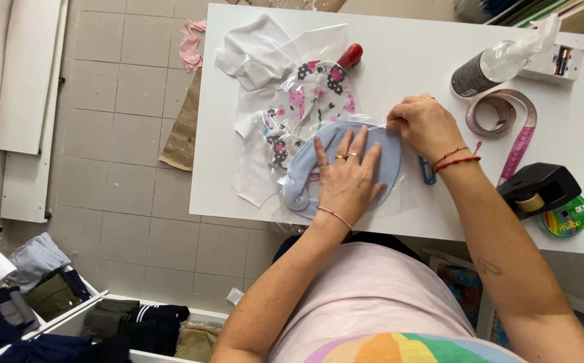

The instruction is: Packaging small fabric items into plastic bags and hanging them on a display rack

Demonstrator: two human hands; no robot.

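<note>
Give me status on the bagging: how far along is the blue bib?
Done: the blue bib lies inside a clear plastic bag on the white table. In hand: the left hand presses flat on it, while the right hand pinches the bag's edge. Left: the patterned bib and white cloth lie beside it, apparently on loose plastic.

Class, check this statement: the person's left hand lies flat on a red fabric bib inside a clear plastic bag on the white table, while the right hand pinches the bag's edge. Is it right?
Not quite. The head view shows the left hand flat on a light blue fabric bib, not red. It is inside the clear plastic bag on the white table, with the right hand pinching the bag's edge.
</note>
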